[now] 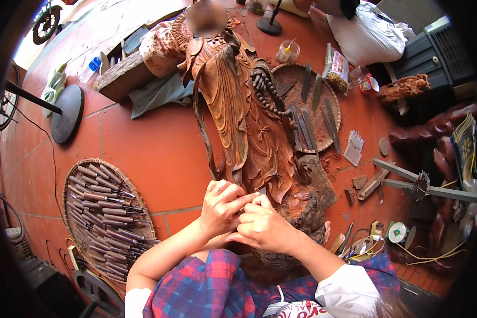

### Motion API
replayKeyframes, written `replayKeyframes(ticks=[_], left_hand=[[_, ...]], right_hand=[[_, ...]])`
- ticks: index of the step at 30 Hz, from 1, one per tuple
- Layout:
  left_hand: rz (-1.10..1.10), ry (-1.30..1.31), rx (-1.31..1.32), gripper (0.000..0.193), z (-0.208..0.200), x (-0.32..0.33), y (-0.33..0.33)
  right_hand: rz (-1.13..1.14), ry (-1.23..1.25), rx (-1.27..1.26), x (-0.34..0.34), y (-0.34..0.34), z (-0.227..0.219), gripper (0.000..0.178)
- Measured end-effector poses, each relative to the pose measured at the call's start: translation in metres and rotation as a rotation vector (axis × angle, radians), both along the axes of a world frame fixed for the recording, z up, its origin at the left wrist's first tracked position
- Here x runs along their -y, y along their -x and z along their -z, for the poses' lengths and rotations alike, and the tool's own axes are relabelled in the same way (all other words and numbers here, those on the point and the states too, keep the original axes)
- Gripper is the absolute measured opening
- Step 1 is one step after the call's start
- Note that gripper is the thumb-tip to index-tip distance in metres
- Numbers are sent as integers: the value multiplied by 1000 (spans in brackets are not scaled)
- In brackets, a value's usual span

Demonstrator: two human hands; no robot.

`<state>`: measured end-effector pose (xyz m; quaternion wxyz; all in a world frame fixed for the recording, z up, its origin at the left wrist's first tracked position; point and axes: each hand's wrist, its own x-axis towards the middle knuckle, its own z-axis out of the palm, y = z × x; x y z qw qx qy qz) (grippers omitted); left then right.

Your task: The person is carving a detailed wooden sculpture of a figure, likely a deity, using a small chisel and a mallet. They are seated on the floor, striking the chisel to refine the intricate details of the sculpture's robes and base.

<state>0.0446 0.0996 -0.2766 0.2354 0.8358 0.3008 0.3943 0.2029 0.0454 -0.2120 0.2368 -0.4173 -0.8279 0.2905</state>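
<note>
The fingers of the left hand (223,206) and right hand (265,225) curl in and meet, though I can't tell what they pinch. Right by them, the carved wooden statue (221,114) stretches away over the red tiled floor (164,159). Farther out, a woven tray (139,199) of brown-handled tools (116,218) lies on the left.

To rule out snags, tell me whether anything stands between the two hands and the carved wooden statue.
Nothing visible does: the left hand and right hand are together over the lower end of the carved statue; whether they hold anything is unclear. The tray of tools lies to the left.
</note>
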Motion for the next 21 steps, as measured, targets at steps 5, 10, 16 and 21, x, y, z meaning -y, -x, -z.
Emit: replayKeyframes(ticks=[5,10,16,21], left_hand=[[55,37,-9,38,3,14,2],[19,80,26,37,2,11,2],[32,55,29,37,2,7,3],[64,37,12,34,7,17,-1]], right_hand=[[-29,101,9,14,-6,-3,39],[-22,36,-52,7,-4,3,38],[-10,55,-73,3,-3,-3,39],[-45,101,-58,15,-10,1,39]])
